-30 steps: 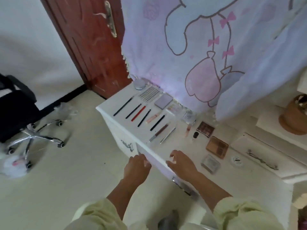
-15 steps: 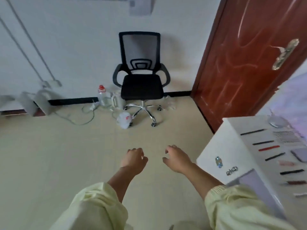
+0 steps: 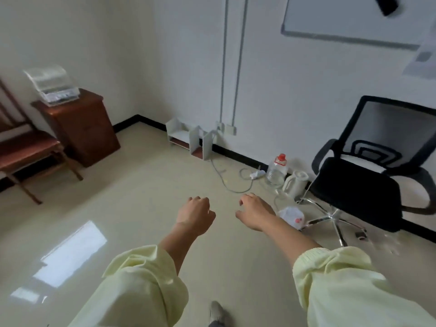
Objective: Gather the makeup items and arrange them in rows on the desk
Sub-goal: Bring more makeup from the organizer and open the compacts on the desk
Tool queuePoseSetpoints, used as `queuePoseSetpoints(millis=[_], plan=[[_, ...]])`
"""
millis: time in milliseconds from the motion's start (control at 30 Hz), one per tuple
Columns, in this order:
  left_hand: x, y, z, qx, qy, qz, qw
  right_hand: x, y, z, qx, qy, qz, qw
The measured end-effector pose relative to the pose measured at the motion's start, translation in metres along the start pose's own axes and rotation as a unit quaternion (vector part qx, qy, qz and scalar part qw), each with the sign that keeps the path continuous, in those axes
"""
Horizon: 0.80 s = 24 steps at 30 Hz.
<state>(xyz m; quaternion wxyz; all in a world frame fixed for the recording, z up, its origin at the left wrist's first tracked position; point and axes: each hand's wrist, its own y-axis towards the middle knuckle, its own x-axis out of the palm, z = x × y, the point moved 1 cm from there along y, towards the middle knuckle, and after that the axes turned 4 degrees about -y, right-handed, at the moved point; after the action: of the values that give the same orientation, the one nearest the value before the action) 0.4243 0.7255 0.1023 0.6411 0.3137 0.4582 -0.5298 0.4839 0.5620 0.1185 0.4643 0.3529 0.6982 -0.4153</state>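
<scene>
My left hand [image 3: 195, 213] and my right hand [image 3: 256, 212] hang side by side in front of me over the bare floor. Both hold nothing, and their fingers are loosely curled. Pale yellow sleeves cover both forearms. The desk and the makeup items are out of this view.
A black mesh office chair [image 3: 368, 185] stands at the right by the wall. A water jug [image 3: 276, 171], a white kettle [image 3: 295, 184], a white bag [image 3: 292, 217] and a cable [image 3: 226, 182] lie on the floor near it. A brown cabinet [image 3: 80, 128] and wooden chair [image 3: 26, 149] stand at the left.
The view has swung left, away from the desk and the makeup rows, past the door to the far wall. Both hands stayed empty in front of me.
</scene>
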Motion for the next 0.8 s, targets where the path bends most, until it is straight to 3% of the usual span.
queuePoseSetpoints(millis=[300, 600, 800], plan=[[-0.114, 0.162, -0.147, -0.121, 0.020, 0.085, 0.989, -0.054, 0.232, -0.154, -0.143, -0.112, 0.001, 0.983], [-0.205, 0.304, -0.311, -0.197, 0.060, 0.104, 0.973, -0.065, 0.429, -0.330, -0.226, -0.179, -0.001, 0.958], [-0.277, 0.400, -0.456, -0.226, 0.071, 0.091, 0.967, -0.067, 0.554, -0.478, -0.244, -0.159, 0.003, 0.957]])
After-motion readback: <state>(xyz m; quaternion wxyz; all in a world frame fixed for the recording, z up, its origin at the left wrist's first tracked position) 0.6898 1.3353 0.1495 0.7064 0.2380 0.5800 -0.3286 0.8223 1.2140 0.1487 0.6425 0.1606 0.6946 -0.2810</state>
